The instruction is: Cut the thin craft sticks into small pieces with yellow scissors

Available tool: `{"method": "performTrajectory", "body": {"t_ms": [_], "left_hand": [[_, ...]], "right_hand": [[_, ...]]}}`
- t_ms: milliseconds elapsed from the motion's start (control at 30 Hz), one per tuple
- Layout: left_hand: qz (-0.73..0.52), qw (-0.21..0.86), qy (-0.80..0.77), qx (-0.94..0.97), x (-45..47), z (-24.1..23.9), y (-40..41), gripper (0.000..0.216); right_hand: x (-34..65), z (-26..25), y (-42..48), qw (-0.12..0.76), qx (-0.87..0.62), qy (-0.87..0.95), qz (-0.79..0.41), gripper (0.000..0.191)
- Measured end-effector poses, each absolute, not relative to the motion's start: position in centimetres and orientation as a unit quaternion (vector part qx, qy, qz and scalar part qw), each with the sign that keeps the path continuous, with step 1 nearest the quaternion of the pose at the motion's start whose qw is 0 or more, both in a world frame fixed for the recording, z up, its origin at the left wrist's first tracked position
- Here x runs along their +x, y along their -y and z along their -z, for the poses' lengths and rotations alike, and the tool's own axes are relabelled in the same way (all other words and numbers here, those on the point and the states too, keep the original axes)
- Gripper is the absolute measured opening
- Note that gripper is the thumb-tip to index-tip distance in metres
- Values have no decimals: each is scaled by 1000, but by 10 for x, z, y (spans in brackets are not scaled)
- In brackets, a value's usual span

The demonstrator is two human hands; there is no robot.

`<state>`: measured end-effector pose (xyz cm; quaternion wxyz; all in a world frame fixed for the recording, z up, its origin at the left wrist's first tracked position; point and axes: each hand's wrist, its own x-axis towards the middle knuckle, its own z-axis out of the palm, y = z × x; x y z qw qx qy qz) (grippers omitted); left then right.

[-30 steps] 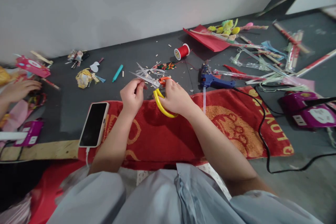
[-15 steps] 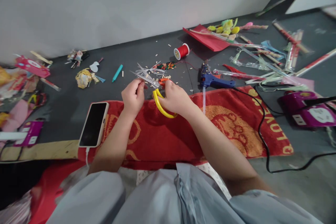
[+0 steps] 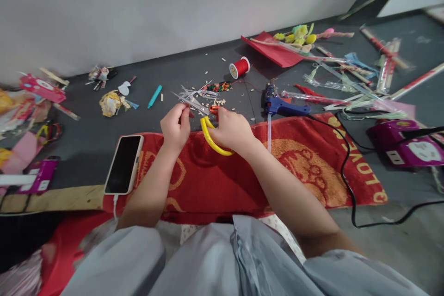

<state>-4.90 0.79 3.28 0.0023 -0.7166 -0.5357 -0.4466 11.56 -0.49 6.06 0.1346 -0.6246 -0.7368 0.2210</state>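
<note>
My right hand (image 3: pixel 231 129) is wrapped round the yellow and orange handles of a pair of scissors (image 3: pixel 208 130), whose blades point left toward my left hand. My left hand (image 3: pixel 175 126) is closed in a pinch on a small thin piece at the blade tips, too small to name. Both hands hover over the far edge of a red towel (image 3: pixel 263 171) on the dark floor. Just beyond the blades lies a heap of thin clear strips and small cut bits (image 3: pixel 197 95).
A phone (image 3: pixel 124 163) on a cable lies on the towel's left end. A blue glue gun (image 3: pixel 282 106), red thread spool (image 3: pixel 240 67), teal pen (image 3: pixel 155 96) and craft sticks (image 3: pixel 347 74) are scattered beyond. A purple power strip (image 3: pixel 405 148) with black cable sits right.
Another person's hand at the far left edge has gone out of view. My hands and scissors have barely shifted; the handles sit slightly lower and closer together.
</note>
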Motion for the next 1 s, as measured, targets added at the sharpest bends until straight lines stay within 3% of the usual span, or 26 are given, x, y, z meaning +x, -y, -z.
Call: {"method": "performTrajectory", "body": {"t_ms": [467,667,767,900,1000], "left_hand": [[444,-23,552,-706,-48,-33,-6,24],[434,-19,557,-708,-49,-28,-9,25],[440,35,541,-716,-49,-30,-8,28],[486,188,469,-713,-46,-40,1,24],[486,225,377,-756,-43,-47,10,19]], "right_hand": [[115,-62,5,132,-625,737,-219,39],[113,-57,4,140,-630,730,-226,46],[111,-55,3,157,-632,719,-243,45],[113,-55,0,197,-628,702,-272,39],[115,-56,-2,236,-610,689,-312,32]]}}
